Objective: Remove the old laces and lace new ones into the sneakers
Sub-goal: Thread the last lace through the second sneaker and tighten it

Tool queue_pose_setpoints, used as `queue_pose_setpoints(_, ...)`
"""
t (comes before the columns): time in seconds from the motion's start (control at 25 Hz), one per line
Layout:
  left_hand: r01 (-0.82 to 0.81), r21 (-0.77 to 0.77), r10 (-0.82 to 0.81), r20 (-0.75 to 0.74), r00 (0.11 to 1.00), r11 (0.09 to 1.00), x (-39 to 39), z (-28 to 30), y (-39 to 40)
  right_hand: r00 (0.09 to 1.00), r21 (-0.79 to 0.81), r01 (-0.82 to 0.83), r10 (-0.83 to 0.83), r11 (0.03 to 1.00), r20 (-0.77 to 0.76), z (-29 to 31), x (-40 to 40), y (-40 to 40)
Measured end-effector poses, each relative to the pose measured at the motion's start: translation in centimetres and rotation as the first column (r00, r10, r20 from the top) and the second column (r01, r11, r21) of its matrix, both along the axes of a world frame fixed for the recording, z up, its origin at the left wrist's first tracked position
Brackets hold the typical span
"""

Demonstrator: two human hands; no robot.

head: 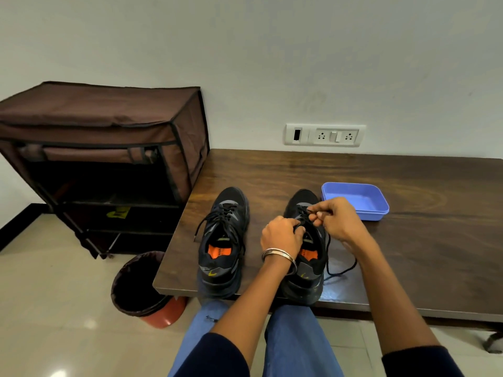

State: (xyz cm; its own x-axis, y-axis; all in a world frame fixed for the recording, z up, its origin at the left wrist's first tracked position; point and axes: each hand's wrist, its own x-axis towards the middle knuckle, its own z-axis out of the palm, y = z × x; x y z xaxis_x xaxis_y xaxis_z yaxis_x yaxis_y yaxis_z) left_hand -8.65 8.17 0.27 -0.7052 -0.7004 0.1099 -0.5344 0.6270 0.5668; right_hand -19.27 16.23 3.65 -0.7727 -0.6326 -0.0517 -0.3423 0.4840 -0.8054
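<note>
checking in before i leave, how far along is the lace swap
Early. Done: nothing fully; the left sneaker is laced, ends loose. In hand: both hands, left hand and right hand, work the black lace on the right sneaker. Left: both sneakers; no new laces visible.

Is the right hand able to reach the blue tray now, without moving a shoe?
Probably yes. The blue tray lies just beyond the right hand, with only bare table between them. But the hand pinches the lace of the right sneaker and must release it first.

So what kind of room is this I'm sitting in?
Likely a room in a home: a fabric-covered shoe rack stands by the wall, a lined waste bin on the tiled floor, wall sockets above a wooden table.
</note>
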Motion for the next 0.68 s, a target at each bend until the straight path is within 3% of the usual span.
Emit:
queue_pose_setpoints(0.16,-0.028,0.054,0.028,0.008,1.0,0.998,0.0,0.7,-0.2,0.983,-0.075,0.168,-0.172,0.983,-0.065,-1.6,1.2,-0.5)
queue_pose_setpoints(0.32,-0.11,0.178,0.114,-0.013,0.993,0.978,0.0,0.6,-0.5,0.907,0.153,0.175,-0.099,0.973,-0.41,-2.9,2.4,-1.4)
queue_pose_setpoints(0.52,-0.172,0.248,0.188,-0.042,0.981,0.953,-0.1,0.6,-0.3,0.86,0.211,0.27,-0.137,0.939,-0.491,-3.3,4.3,-2.0)
queue_pose_setpoints(0.68,-0.181,0.235,0.195,-0.036,0.98,0.955,-0.1,0.8,-0.3,0.867,0.241,0.309,-0.168,0.92,-0.469,-2.9,5.0,-2.4)
